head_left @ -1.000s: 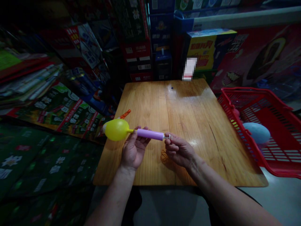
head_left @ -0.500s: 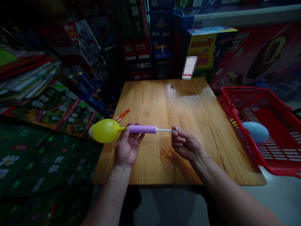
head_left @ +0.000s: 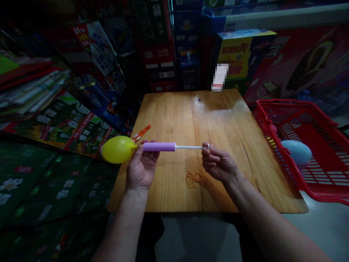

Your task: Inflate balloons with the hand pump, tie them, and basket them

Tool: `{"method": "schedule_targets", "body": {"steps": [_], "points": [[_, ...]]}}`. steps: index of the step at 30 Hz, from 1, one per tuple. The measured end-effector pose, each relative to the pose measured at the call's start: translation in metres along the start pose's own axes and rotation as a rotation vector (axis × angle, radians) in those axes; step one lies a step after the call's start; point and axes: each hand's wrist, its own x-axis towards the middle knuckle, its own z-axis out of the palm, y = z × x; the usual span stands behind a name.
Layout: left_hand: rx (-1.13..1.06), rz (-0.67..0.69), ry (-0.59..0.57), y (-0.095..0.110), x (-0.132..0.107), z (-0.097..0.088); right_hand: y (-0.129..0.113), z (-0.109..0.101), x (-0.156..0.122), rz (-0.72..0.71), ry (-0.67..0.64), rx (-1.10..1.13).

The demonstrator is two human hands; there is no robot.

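A purple balloon pump [head_left: 160, 147] lies level between my hands, above the wooden table. My left hand [head_left: 141, 165] is closed around the pump's left end, where the neck of a partly inflated yellow balloon [head_left: 118, 149] sits on the nozzle. With its fingers pinched, my right hand [head_left: 219, 162] grips the white handle at the end of the pump's thin rod, which is drawn well out of the barrel. Several tan rubber bands [head_left: 193, 179] lie loose on the table, below and between the hands.
A red basket [head_left: 302, 182] at the right holds a light blue balloon [head_left: 296, 153]. On the wooden table [head_left: 174, 116], an orange wrapper-like strip [head_left: 141, 133] lies at the left edge. Stacked green cartons [head_left: 54, 193] stand left; boxes line the back.
Both hands have moved apart: the left with the pump and balloon leftward, the right slightly rightward. More of the white rod shows. The yellow balloon looks slightly rounder.
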Motion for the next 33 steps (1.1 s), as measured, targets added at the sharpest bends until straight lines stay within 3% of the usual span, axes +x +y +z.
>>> {"method": "schedule_targets", "body": {"steps": [9,15,19,28,33], "points": [[-0.02,-0.145,-0.054,-0.031,-0.014,0.006,0.032,-0.004,0.009,0.061,-0.035,0.01],[-0.012,-0.126,-0.021,-0.016,-0.005,0.005,0.016,-0.003,0.006,0.073,-0.035,0.017],[-0.015,-0.003,0.009,-0.002,-0.002,0.002,0.002,-0.004,0.002,0.012,-0.047,0.026],[-0.018,-0.135,-0.074,-0.029,-0.015,0.008,0.035,-0.006,0.012,0.064,-0.029,0.029],[-0.01,-0.118,-0.073,-0.018,-0.008,0.005,0.02,-0.005,0.009,0.105,-0.04,0.044]]}}
